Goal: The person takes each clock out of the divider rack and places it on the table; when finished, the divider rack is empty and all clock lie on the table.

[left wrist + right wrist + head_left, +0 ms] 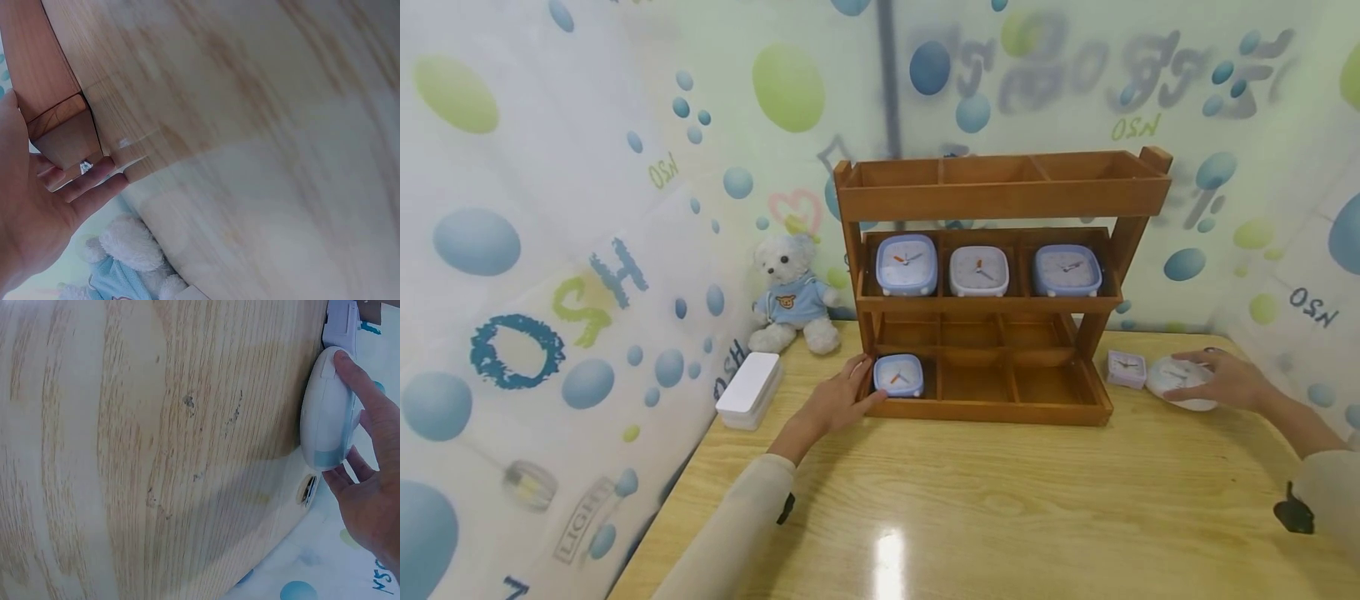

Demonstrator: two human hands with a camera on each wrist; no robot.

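A brown wooden rack (992,410) stands on the table with alarm clocks in its compartments. My left hand (837,398) holds its lower left end, thumb at the front edge and fingers at the side, next to a small blue clock (898,377) in the bottom left compartment. In the left wrist view the hand (44,206) lies around the end of the rack (53,81). Far right, my right hand (1225,381) grips a round white clock (1168,377); the right wrist view shows thumb and fingers about the clock's (325,412) edge.
A small square pale purple clock (1126,369) stands between rack and round clock. In the middle tier sit a blue clock (906,265), a white clock (979,271) and a purple-blue clock (1067,270). A teddy bear (793,296) and white box (749,390) are at the left.
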